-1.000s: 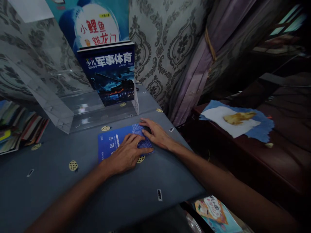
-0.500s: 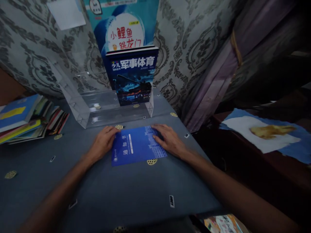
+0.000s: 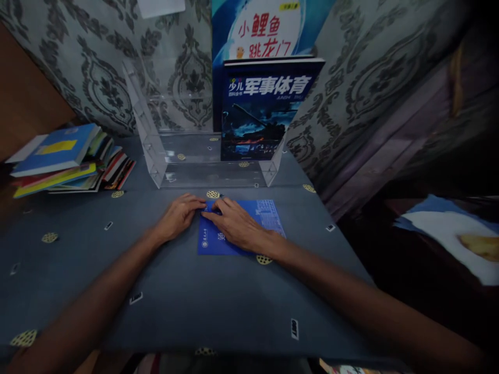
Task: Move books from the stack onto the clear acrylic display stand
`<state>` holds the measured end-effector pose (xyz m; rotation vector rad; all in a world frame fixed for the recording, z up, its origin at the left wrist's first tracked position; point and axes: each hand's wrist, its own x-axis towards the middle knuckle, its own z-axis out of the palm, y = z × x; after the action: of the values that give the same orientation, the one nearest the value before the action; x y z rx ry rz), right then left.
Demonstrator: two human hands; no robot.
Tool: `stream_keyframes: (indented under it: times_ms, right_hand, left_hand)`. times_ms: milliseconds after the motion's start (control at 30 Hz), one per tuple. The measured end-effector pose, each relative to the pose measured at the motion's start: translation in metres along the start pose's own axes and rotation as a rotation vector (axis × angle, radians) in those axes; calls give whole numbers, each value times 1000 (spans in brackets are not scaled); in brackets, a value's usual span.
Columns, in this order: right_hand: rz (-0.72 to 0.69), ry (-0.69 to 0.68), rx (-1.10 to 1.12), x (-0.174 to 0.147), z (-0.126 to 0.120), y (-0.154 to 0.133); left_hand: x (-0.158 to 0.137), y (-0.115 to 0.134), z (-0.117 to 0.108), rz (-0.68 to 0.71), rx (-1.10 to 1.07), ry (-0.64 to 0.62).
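A thin blue paper sheet or booklet (image 3: 208, 241) with white Chinese characters and a pale building print lies flat on the table, in the middle of the head view. My left hand (image 3: 179, 218) rests at its far left corner, fingers together and closed on that corner. Across the blue booklet reaches my right hand (image 3: 241, 226), its thumb and bent fingers closing at the same corner, close to my left fingertips. The right hand covers much of the printed title. How firmly either hand grips the paper, I cannot tell.
Behind the hands stands a clear acrylic rack (image 3: 156, 171) with a dark military book (image 3: 259, 114) at its right end. A larger teal book (image 3: 312, 31) stands behind that. Stacked books (image 3: 66, 150) lie at the left. The table (image 3: 218, 306) ends at the right beside a purple curtain (image 3: 374, 150).
My right hand has moved left, from the booklet's right edge across to its far left corner. My left hand stays at that corner. The view has swung left and tilted down.
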<state>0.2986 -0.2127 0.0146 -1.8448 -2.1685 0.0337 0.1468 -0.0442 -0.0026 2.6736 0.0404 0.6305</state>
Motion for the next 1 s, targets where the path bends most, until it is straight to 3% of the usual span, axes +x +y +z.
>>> stream_keyframes:
  times_ms: [167, 500, 767, 1000]
  right_hand:
    - [4, -43, 35, 4, 3, -1]
    - [-106, -125, 143, -33, 4, -31]
    - [-73, -71, 79, -49, -3, -44]
    - [13, 53, 9, -92, 0, -34]
  left_hand:
    - [0, 0, 0, 11, -1, -5]
    - [-1, 0, -1, -8, 3, -11]
    - [-1, 5, -3, -14, 23, -38]
    - [-3, 5, -2, -15, 53, -35]
